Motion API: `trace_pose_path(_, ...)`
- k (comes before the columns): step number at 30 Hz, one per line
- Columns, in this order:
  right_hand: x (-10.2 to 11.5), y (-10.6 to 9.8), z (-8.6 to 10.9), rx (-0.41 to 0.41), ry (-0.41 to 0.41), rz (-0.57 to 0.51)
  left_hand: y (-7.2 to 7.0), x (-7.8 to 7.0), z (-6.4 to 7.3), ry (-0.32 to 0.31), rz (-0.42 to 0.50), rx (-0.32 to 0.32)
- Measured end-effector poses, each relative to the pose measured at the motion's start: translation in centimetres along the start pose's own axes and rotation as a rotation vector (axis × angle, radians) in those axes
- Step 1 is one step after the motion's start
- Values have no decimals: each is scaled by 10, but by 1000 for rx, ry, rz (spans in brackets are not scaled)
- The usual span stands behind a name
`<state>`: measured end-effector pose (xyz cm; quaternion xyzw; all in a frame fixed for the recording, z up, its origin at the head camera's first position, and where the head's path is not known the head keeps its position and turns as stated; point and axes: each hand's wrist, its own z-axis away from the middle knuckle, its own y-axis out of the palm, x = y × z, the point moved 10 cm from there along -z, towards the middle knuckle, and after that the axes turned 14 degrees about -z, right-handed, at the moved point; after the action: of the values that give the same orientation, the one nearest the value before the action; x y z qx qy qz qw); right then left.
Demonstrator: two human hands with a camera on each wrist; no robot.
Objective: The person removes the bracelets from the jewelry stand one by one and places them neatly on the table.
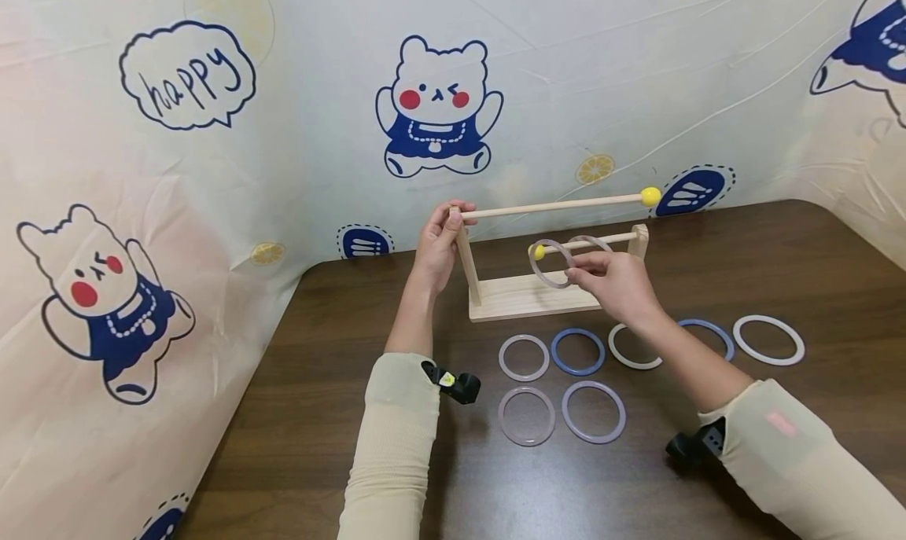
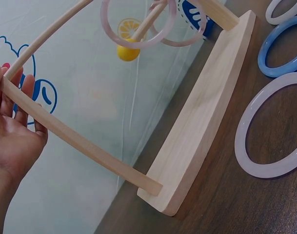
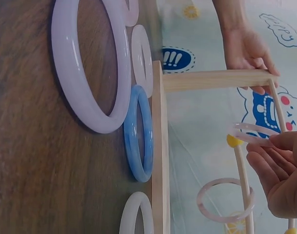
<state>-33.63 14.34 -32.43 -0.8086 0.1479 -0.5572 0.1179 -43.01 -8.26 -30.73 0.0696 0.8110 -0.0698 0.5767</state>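
A wooden rack (image 1: 538, 296) stands on the table, with two horizontal rods that end in yellow balls. My left hand (image 1: 437, 245) grips the top of its left post, where the upper rod (image 1: 559, 206) begins. Between thumb and fingers my right hand (image 1: 623, 284) pinches a pale pinkish bangle (image 3: 255, 132) at the yellow ball (image 3: 234, 141) of the lower rod. In the head view that ball shows inside the bangle's ring. Another pinkish bangle (image 3: 202, 200) hangs on the lower rod, farther in; the right hand partly hides it in the head view.
Several bangles lie on the brown table (image 1: 340, 446) in front of the rack, among them a blue one (image 1: 578, 352), a lavender one (image 1: 593, 412) and a white one (image 1: 768, 340). The right forearm crosses over some of them. A printed cloth (image 1: 304, 131) hangs behind the table.
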Motion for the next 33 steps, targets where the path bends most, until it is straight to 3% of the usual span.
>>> trace_pose_path(10,-13,-1,9,72,188,-354,0,0,1,-1,10,-6)
trace_pose_path(21,-17,-5,19,132,262,-588,0,0,0,6,18,0)
trace_pose_path(28,-28,-6,27,161,368,-928,1,-1,0,17,18,8)
trace_pose_path(33,-32,-5,30,208,396,-988,1,-1,-1,15,26,4)
